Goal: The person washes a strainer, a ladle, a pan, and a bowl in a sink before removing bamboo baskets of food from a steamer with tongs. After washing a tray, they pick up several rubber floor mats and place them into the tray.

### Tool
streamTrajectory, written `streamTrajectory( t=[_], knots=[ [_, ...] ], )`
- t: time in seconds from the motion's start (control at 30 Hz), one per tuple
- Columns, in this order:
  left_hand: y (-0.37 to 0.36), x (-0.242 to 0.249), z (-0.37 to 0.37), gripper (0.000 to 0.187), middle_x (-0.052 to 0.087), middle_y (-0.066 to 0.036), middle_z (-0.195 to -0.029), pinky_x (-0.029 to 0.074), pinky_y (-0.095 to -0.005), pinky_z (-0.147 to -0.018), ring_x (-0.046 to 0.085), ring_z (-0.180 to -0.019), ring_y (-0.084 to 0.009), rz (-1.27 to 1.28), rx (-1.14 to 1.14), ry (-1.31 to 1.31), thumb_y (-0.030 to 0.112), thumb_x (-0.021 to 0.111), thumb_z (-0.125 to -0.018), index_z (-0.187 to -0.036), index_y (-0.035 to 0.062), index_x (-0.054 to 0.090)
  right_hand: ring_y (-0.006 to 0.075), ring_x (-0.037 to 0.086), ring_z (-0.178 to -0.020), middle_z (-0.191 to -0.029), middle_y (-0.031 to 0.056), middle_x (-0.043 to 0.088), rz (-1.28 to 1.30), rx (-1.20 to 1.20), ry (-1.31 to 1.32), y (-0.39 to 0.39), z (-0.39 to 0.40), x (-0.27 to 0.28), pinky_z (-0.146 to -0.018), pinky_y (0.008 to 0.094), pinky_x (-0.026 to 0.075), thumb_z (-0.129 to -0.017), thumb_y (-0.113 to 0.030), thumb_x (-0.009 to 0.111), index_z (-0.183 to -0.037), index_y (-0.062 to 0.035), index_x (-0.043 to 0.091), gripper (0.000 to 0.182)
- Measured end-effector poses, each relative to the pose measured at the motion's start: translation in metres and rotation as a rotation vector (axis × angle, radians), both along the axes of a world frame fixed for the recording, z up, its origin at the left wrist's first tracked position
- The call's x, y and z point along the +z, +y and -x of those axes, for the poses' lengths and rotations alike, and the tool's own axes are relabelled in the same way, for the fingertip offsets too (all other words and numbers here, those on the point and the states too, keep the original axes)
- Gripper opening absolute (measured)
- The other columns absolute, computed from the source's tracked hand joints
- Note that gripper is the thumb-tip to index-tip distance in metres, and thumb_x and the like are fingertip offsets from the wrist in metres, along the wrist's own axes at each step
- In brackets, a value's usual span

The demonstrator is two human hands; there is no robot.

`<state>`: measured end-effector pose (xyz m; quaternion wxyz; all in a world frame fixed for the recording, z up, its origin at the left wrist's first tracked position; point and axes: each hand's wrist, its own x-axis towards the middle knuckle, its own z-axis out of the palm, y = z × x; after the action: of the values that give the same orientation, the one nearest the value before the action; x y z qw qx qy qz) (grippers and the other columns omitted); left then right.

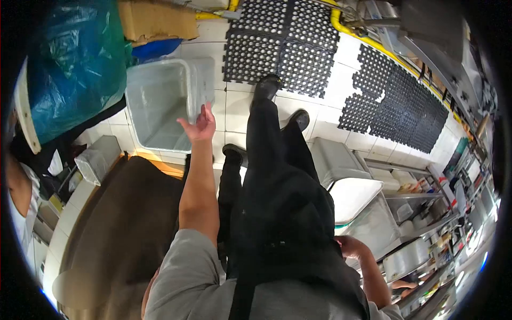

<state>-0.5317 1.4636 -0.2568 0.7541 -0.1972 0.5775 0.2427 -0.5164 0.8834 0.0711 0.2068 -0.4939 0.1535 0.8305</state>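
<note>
My left hand (201,126) is stretched out with its fingers apart and nothing in it. It is by the right side of a large clear plastic bin (160,101), which looks empty inside. Whether the hand touches the bin I cannot tell. At my right side, my right hand (349,247) hangs close to my black apron, its fingers curled and partly hidden behind the cloth. Beside that hand is a white-topped container (354,198) on a metal surface.
Black perforated mats (282,40) lie on the white tiled floor. A blue-green plastic bag (74,69) and a cardboard box (157,21) are at upper left. Metal shelves (421,200) with containers line the right. Another person's arm (20,186) shows at far left.
</note>
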Motion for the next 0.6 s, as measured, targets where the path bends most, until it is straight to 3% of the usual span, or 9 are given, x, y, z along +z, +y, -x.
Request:
streamTrajectory(
  t=[0.07,0.13,0.2,0.27,0.3,0.33,0.4,0.43,0.6],
  knots=[
    [-0.024,0.04,-0.01,0.103,0.047,-0.01,-0.151,0.055,-0.0498,-0.096,0.053,-0.131,-0.0383,-0.024,-0.242,0.057,0.075,0.059,-0.085,-0.154,0.0056,0.03,0.0184,0.065,-0.085,-0.095,0.0087,0.073,-0.195,0.122,-0.11,-0.027,0.019,-0.018,-0.081,0.0333,0.051,-0.08,-0.007,0.07,-0.117,-0.0068,0.068,0.037],
    [-0.048,0.062,-0.002,0.098,0.044,-0.004,-0.153,0.05,-0.0522,-0.098,0.055,-0.126,-0.0377,-0.101,-0.708,0.104,0.069,0.06,-0.09,-0.157,0.0079,0.025,0.0147,0.061,-0.082,-0.093,0.0011,0.069,-0.18,-0.043,-0.004,-0.03,0.015,-0.022,-0.079,0.031,0.051,-0.085,-0.019,0.074,-0.111,-0.008,0.069,0.028],
    [-0.078,0.087,0.009,0.086,0.053,-0.004,-0.145,0.051,-0.047,-0.094,0.06,-0.116,-0.0308,-0.232,-1.482,0.225,0.06,0.063,-0.093,-0.155,0.0085,0.035,0.0136,0.063,-0.086,-0.098,0.0018,0.071,-0.227,-0.371,0.137,-0.049,0.023,-0.044,-0.083,0.0296,0.052,-0.087,-0.024,0.078,-0.113,-0.007,0.069,0.033],
    [-0.094,0.1,0.033,0.072,0.062,-0.007,-0.131,0.05,-0.0372,-0.091,0.063,-0.11,-0.0231,-0.406,-2.009,0.196,0.051,0.067,-0.093,-0.148,0.0097,0.048,0.0185,0.067,-0.102,-0.106,0.0061,0.072,-0.043,-0.586,0.27,-0.047,-0.002,-0.05,-0.096,0.0358,0.054,-0.09,-0.021,0.076,-0.114,-0.0011,0.068,0.032],
    [-0.108,0.122,0.031,0.068,0.065,-0.009,-0.127,0.05,-0.0339,-0.091,0.063,-0.109,-0.0204,-0.568,-2.144,0.224,0.05,0.069,-0.091,-0.143,0.0091,0.054,0.0194,0.068,-0.099,-0.104,0.007,0.072,-0.215,-0.619,0.184,-0.05,-0.014,-0.058,-0.095,0.036,0.055,-0.089,-0.018,0.076,-0.11,0.0001,0.068,0.029],
    [-0.12,0.148,0.025,0.064,0.067,-0.011,-0.123,0.05,-0.0307,-0.09,0.063,-0.109,-0.0178,-0.735,-2.271,0.252,0.048,0.071,-0.09,-0.139,0.0084,0.059,0.0186,0.069,-0.098,-0.102,0.0077,0.071,-0.1,-0.673,0.099,-0.048,-0.026,-0.064,-0.093,0.0343,0.055,-0.087,-0.012,0.076,-0.11,-0.0006,0.067,0.027],
    [-0.127,0.187,0.016,0.067,0.063,-0.019,-0.131,0.047,-0.0322,-0.1,0.06,-0.122,-0.0242,-0.672,-2.366,0.307,0.047,0.073,-0.089,-0.137,0.0045,0.059,0.0194,0.068,-0.096,-0.1,0.0065,0.07,-0.175,-0.594,-0.536,-0.059,-0.008,-0.104,-0.087,0.035,0.054,-0.095,-0.02,0.065,-0.113,-0.004,0.064,0.024],
    [-0.132,0.203,0.009,0.066,0.062,-0.021,-0.133,0.046,-0.0331,-0.102,0.059,-0.125,-0.026,-0.76,-2.421,0.348,0.047,0.073,-0.089,-0.136,0.0036,0.059,0.0192,0.067,-0.094,-0.101,0.0043,0.07,0.154,-1.084,-0.439,-0.041,-0.014,-0.106,-0.085,0.0328,0.052,-0.099,-0.026,0.061,-0.116,-0.0059,0.063,0.026],
    [-0.124,0.206,-0.012,0.058,0.054,-0.028,-0.141,0.037,-0.044,-0.113,0.048,-0.136,-0.0382,-1.425,-2.689,0.319,0.043,0.074,-0.087,-0.129,0.0036,0.064,0.0239,0.064,-0.108,-0.126,0.0113,0.064,0.463,-1.398,-0.378,-0.013,-0.007,-0.174,-0.092,0.0394,0.05,-0.099,-0.034,0.06,-0.136,-0.0057,0.052,0.048]
  ],
)
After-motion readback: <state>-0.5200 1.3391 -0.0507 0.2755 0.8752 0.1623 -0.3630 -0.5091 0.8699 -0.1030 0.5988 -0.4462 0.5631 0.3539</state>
